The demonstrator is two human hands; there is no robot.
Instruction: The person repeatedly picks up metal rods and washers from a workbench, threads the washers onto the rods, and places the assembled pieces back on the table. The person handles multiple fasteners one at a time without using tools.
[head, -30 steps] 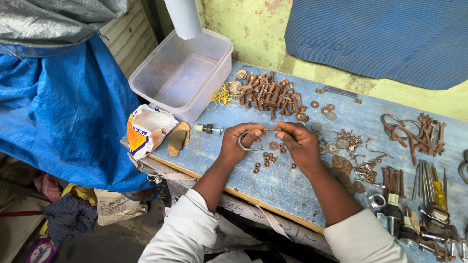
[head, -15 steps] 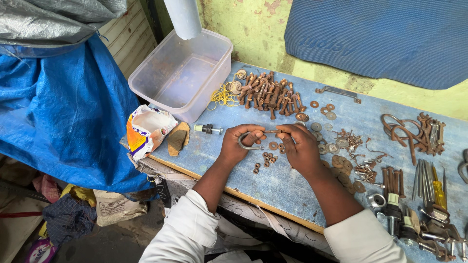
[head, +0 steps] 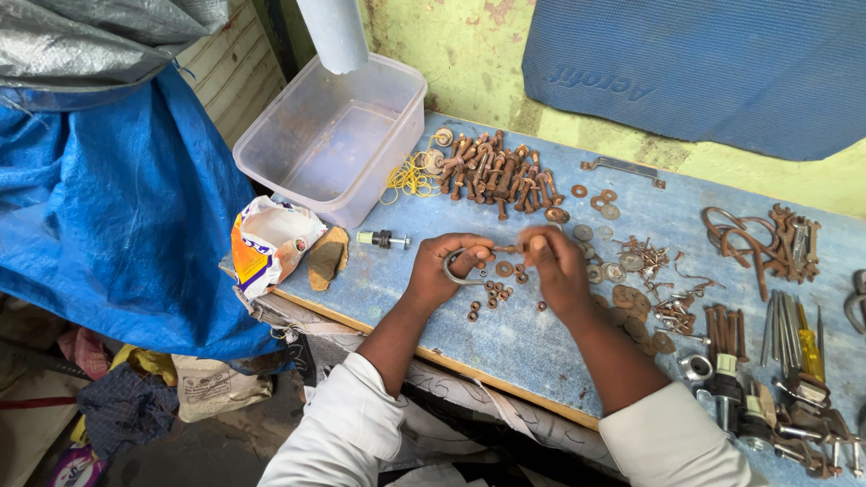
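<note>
Near the bench's front edge, the left hand [head: 442, 275] grips a curved U-bolt [head: 454, 267], steadying it so its threaded end faces the right hand [head: 555, 266], whose fingers pinch a small rusty nut [head: 516, 248] there. Loose nuts [head: 494, 293] lie just below; rusty bolts [head: 492, 173] and a clear plastic tub [head: 338, 135] crowd the back edge.

Soft, even daylight fills the scene, bright but not harsh. Shadows are faint: the hands [head: 505, 266] cast only a pale smudge on the blue worktop [head: 541, 334]. The clear plastic tub [head: 338, 135] shows a mild sheen, no real glare. The fingers look slightly blurred. The floor at the lower left falls dim. Lines bow gently toward the edges.
</note>
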